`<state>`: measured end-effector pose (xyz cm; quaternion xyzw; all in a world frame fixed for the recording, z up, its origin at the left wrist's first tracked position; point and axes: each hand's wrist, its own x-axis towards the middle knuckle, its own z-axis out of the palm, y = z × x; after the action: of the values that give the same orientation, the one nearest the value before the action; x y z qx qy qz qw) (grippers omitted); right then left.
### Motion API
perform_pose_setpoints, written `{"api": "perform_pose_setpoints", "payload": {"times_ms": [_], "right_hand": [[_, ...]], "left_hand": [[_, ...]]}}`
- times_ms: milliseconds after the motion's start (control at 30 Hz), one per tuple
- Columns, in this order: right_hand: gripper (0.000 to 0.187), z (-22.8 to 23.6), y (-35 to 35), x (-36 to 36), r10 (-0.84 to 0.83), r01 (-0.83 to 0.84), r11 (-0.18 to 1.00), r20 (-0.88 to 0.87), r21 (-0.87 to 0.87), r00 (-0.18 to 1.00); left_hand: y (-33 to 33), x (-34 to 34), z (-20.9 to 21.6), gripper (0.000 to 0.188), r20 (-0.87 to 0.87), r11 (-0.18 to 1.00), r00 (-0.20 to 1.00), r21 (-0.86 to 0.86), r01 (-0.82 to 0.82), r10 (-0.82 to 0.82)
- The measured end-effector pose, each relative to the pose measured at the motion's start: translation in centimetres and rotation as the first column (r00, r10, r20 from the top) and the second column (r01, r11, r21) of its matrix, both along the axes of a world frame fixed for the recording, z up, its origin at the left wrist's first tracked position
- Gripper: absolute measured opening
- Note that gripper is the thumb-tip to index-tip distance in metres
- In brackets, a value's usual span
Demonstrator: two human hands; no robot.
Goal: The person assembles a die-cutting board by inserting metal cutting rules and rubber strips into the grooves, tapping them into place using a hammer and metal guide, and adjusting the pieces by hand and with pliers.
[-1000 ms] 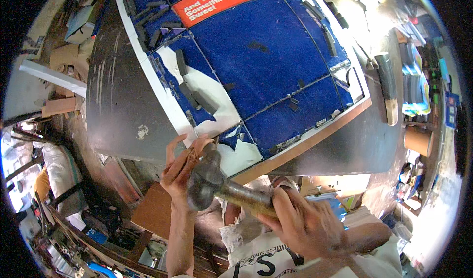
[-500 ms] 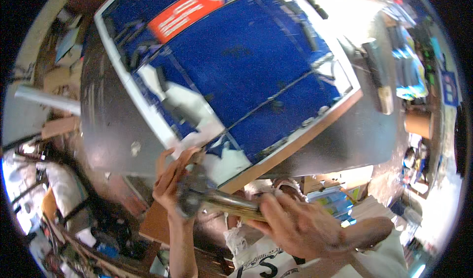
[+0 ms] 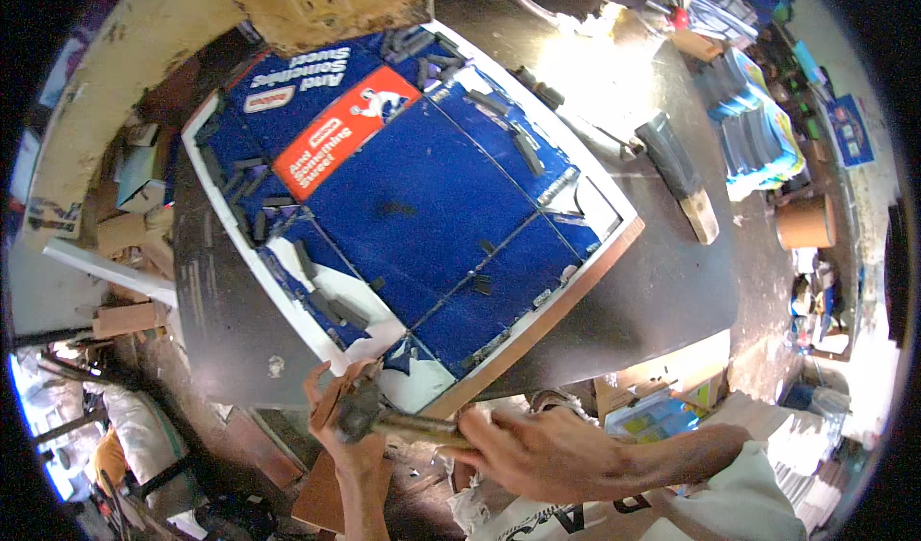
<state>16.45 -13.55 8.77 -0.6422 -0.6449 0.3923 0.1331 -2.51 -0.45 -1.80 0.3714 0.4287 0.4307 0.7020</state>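
- My right hand (image 3: 552, 455) is wrapped around the handle of a hammer (image 3: 408, 427), which lies almost level across in front of me, head to my left.
- My left hand (image 3: 329, 411) is raised at the near-left corner of the panel, fingers bent upward; the hammer's head covers part of it, and I cannot tell whether the fingers pinch anything.
- My two hands are apart, with the hammer spanning the gap between them; whether its head touches my left hand I cannot tell.
- The blue panel (image 3: 422, 205) lies askew on a dark worktable (image 3: 672, 292), its near corner toward me, with white edging along the sides and a brown wooden edge at the near right.
- Dark strips (image 3: 341, 311) lie over the panel, mostly along its left and far parts, and near my left hand its blue surface gives way to ragged white patches (image 3: 384, 332).
- A red printed rectangle (image 3: 345, 133) sits toward the panel's far side.
- On the table to the right rests a dark, tapered tool (image 3: 676, 172) with a pale wooden end.
- Beyond it are a stack of bright-edged packs (image 3: 758, 148) and a brown cylinder (image 3: 806, 223).
- A worn yellowish board (image 3: 331, 4) overhangs the panel's far end.
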Motion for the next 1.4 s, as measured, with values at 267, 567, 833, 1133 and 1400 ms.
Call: {"api": "perform_pose_setpoints", "payload": {"times_ms": [267, 567, 833, 1133, 1400], "right_hand": [[0.024, -3.2, -7.4, 11.2, -0.75, 0.65, 0.661, 0.33, 0.375, 0.572], [0.031, -10.8, -11.5, 20.2, -0.697, 0.563, 0.696, 0.609, 0.447, 0.379], [0.04, -10.6, -9.5, 26.1, -0.637, -0.053, 0.682, 0.627, 0.73, 0.448], [0.071, -13.5, -1.1, 27.6, -0.359, 0.113, 0.916, 0.664, 0.384, 0.656], [0.068, -11.2, 1.1, 14.3, -0.348, 0.047, 0.843, 0.477, 0.535, 0.807]], "left_hand": [[3.4, 7.9, 6.0, 0.012, -0.769, 0.644, 0.585, 0.587, 0.49, 0.256], [6.1, 11.6, 3.0, 0.024, -0.919, 0.781, 0.301, 0.38, 0.495, 0.256], [-16.5, -2.4, 5.8, 0.039, -0.739, 0.935, 0.585, 0.335, -0.112, 0.335], [-36.8, -14.3, 2.0, 0.033, -0.927, 0.604, 0.09, 0.16, -0.781, 0.363], [-42.0, -41.1, 0.8, 0.029, -0.705, -0.006, -0.624, 0.662, -0.75, 0.337]]}}
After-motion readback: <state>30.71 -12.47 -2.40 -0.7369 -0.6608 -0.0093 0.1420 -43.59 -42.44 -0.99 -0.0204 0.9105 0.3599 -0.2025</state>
